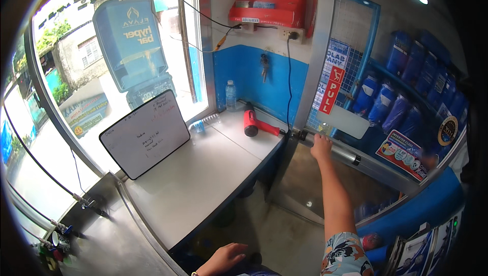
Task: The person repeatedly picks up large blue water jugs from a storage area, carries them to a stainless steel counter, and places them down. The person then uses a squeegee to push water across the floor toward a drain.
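My right hand (pixel 321 146) reaches forward and grips the metal bar handle (pixel 335 149) of a glass door (pixel 386 98). Behind the glass stand several blue water containers (pixel 406 88) on shelves. My left hand (pixel 223 258) rests low near the bottom edge, fingers apart, holding nothing, close to the front edge of the steel counter (pixel 203 179).
On the counter lie a red heat gun (pixel 252 122) with a black cord, a small water bottle (pixel 231 94), a clear bottle on its side (pixel 203 123) and a leaning whiteboard (pixel 145 133). Keys (pixel 264 67) hang on the blue wall. A window is at left.
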Motion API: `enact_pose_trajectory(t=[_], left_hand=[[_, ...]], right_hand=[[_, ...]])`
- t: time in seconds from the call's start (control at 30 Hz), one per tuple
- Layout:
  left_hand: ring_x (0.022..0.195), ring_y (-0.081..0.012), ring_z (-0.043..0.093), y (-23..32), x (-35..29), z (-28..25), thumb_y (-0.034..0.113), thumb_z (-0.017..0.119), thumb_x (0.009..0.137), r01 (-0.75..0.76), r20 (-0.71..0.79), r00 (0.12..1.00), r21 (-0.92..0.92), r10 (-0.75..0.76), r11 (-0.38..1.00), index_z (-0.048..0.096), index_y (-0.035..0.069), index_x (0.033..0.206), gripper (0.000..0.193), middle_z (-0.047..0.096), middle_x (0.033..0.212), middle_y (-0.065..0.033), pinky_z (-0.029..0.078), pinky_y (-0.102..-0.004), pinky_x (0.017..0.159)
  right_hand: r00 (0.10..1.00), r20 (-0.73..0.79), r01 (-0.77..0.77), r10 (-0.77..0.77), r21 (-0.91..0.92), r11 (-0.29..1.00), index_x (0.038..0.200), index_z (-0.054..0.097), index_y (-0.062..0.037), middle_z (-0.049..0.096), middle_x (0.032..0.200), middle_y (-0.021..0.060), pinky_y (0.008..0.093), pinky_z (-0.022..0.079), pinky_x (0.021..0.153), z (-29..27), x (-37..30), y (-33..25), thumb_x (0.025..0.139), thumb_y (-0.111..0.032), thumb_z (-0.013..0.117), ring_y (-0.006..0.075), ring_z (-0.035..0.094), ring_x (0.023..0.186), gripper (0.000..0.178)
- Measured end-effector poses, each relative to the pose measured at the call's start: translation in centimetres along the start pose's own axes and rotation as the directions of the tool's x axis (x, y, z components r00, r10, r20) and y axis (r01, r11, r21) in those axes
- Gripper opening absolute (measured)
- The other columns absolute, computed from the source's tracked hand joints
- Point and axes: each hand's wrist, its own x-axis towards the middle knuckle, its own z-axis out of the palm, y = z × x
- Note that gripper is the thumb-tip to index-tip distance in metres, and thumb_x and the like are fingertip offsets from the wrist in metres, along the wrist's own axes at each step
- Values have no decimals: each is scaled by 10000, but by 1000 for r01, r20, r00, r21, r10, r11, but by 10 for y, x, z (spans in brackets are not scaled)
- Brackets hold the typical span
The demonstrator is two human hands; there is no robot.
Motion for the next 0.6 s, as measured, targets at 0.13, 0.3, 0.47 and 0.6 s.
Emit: enact_pose_trajectory(t=[0.13, 0.3, 0.47, 0.6], left_hand=[[1055, -341, 604, 5, 20, -4, 163, 683, 851, -184, 57, 982, 141, 178, 973, 525, 57, 1313, 500, 578, 1193, -173, 499, -382, 916], [1212, -402, 461, 41, 35, -2, 112, 723, 779, -493, -140, 829, 272, 541, 826, 286, -18, 1443, 806, 441, 1316, -249, 416, -421, 1020], [1107, -419, 521, 105, 8, 26, 144, 705, 736, -642, -226, 690, 247, 688, 726, 327, -69, 1390, 784, 507, 1177, -297, 447, -435, 952], [859, -461, 599, 125, -69, 70, 185, 643, 662, -667, 90, 744, 32, 662, 745, 461, -65, 1264, 677, 589, 899, -287, 509, -458, 771]], right_hand=[[998, -58, 22, -16, 102, 995, 834, 582, -126, 616, 917, 123, 501, 396, 891, -39, -85, -30, 675, -56, 668, 354, 583, 964, 195], [992, -108, 81, -68, 127, 989, 886, 592, -99, 599, 931, 126, 569, 332, 1044, -124, -241, -59, 668, -68, 707, 342, 563, 1022, 248], [1000, 14, -12, 11, 53, 999, 1238, 577, -4, 507, 1186, 275, 611, 321, 1045, -250, -426, -106, 729, -83, 674, 507, 417, 1231, 524], [923, 367, -73, -118, 466, 882, 1177, 590, 1, 553, 1121, 227, 423, 477, 924, -310, -562, -160, 795, -156, 676, 338, 585, 1045, 422]])
